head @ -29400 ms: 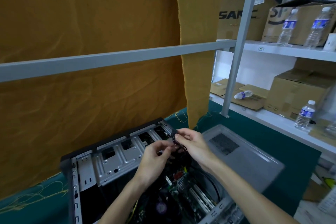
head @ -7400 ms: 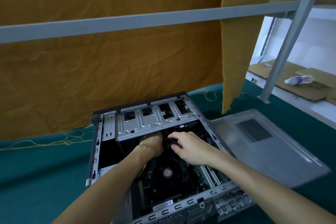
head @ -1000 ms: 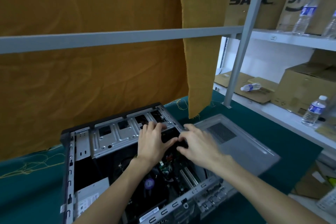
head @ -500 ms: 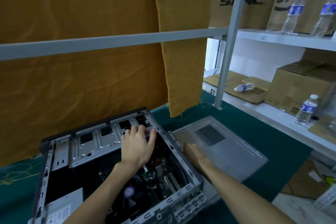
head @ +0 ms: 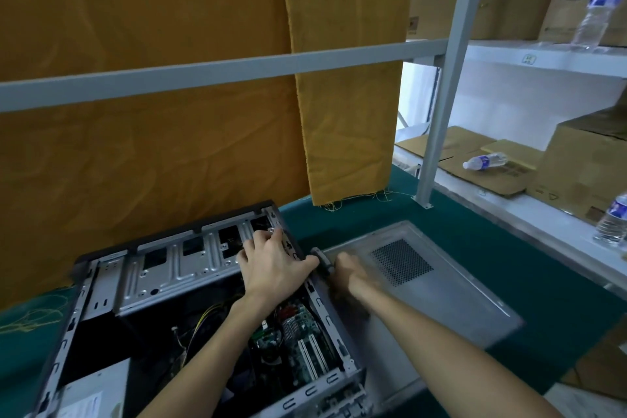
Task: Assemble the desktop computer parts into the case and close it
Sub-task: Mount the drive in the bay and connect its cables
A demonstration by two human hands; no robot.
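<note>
We see the open computer case [head: 190, 316] lying on its side near the front-left corner of the bench [head: 509, 265], whose top is covered in green cloth. Its silver drive cage [head: 176, 265] runs along the far side, and the motherboard [head: 302, 343] with white expansion slots shows at the right end, yellow and black cables [head: 203, 319] beside it. Our left hand [head: 271, 268] rests on the right end of the drive cage with the fingers spread and laid flat, the thumb reaching over the case's right wall. Just outside that wall our right hand [head: 346, 270] is blurred; it seems curled round a small black part [head: 322, 260], though we cannot tell the grip for sure. The grey side panel [head: 441, 288] lies flat on the bench just right of the case, its perforated vent up. Behind hangs an orange cloth [head: 152, 146] crossed by a grey rail [head: 220, 69]. Along the bench's right edge stands a shelf [head: 543, 54] with cardboard boxes [head: 590, 173] and water bottles [head: 485, 161].
</note>
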